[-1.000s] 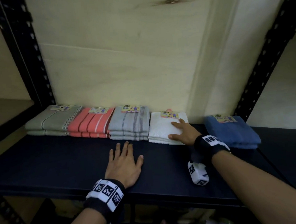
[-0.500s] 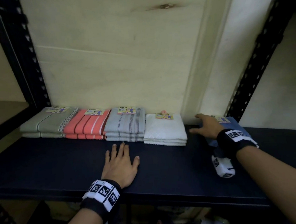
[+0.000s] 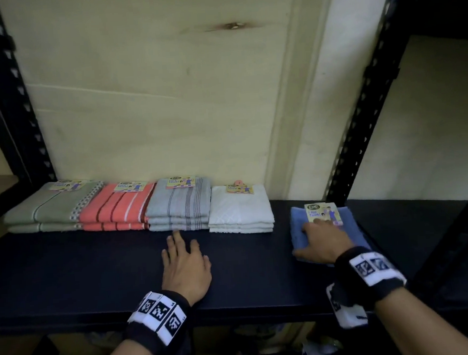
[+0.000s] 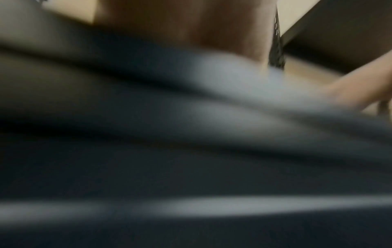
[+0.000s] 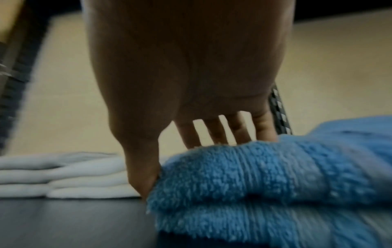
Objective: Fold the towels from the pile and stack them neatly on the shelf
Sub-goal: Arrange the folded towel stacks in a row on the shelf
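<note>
Blue terry, thick and doubled on itself, is what the right hand (image 3: 322,243) has hold of: the fingers (image 5: 214,132) lie spread over the top of the folded blue towel (image 3: 355,239) and the thumb presses against its near-left corner, down at the shelf (image 3: 67,272) surface. It is a light clasp of the edge more than a full grab, palm arched above the cloth. A paper label (image 3: 323,213) sits on the towel just past the fingertips.

Well to the left of that grip, the left hand (image 3: 185,266) lies flat on the dark board, fingers straight and holding nothing; its wrist view is too blurred to add anything.

Beyond the thumb side of the grip, a bare stretch of board separates the blue towel from the white stack (image 3: 240,210). Past that, touching one another in a row along the back wall, come the grey striped stack (image 3: 179,206), the coral striped stack (image 3: 116,210) and the pale green stack (image 3: 49,212).

The step looks like drawing the blue towel leftward to close that gap. To do it well, keep the palm weight even so both layers slide together, since the loose pile could let the top fold creep over the lower one. Steer the thumb-side edge parallel to the white stack's side, match the front edges, and stop on contact without nudging the white pile out of line.
</note>
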